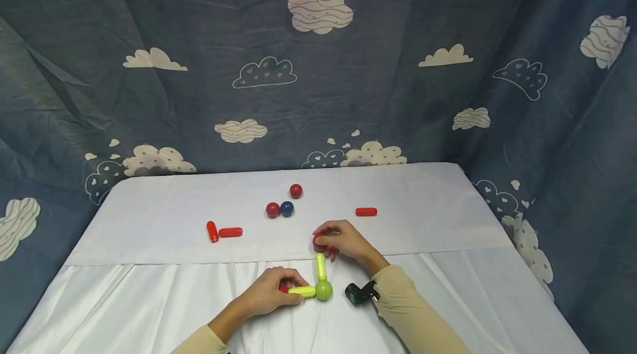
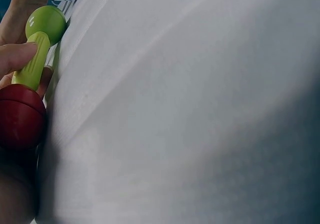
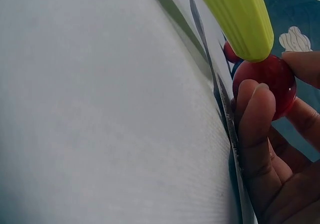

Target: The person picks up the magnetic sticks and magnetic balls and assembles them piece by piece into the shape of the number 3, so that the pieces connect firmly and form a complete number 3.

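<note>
Two yellow-green ribbed rods meet at a green ball point(image 1: 324, 290), forming a corner on the white cloth. My left hand point(image 1: 269, 291) pinches the left rod point(image 2: 33, 64) between thumb and fingers. A red ball point(image 2: 21, 118) sits on that rod's near end in the left wrist view. The other rod point(image 1: 320, 266) points away from me. At its far end my right hand point(image 1: 350, 242) holds a red ball point(image 3: 272, 77) in its fingertips. Ball and rod end appear to touch; whether they are joined I cannot tell.
Farther back lie a blue ball point(image 1: 287, 208), a red ball point(image 1: 272, 210) beside it and another red ball point(image 1: 296, 191). Two red rods point(image 1: 230, 232) lie at left, and one red rod point(image 1: 366, 212) at right. A cloud-patterned curtain point(image 1: 199, 116) hangs behind the table.
</note>
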The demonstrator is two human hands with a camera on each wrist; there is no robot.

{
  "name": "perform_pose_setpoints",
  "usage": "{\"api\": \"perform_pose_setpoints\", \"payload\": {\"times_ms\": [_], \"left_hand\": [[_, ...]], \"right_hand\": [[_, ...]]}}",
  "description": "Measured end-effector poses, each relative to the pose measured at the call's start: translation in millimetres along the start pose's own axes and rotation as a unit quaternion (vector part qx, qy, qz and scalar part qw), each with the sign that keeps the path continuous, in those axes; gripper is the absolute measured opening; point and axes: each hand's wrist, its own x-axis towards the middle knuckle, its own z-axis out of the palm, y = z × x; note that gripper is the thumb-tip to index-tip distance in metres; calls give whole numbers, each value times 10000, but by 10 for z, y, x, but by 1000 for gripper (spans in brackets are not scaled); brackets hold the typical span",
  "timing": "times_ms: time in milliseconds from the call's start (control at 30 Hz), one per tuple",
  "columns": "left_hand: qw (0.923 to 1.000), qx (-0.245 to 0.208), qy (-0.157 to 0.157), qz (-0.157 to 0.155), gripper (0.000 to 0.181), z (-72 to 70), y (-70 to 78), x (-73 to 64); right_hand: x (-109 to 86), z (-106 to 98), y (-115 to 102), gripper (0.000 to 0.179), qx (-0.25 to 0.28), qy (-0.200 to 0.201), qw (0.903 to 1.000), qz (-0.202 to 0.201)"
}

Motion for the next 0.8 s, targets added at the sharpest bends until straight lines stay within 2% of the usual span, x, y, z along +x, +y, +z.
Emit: {"api": "perform_pose_setpoints", "payload": {"times_ms": [400, 800], "left_hand": [[10000, -16, 0, -2, 18, 5, 0, -1], [10000, -46, 6, 50, 18, 14, -6, -11]], "right_hand": [[-24, -26, 21, 23, 64, -472, 9988, -114], [-31, -11, 40, 23, -14, -416, 9991, -123]]}}
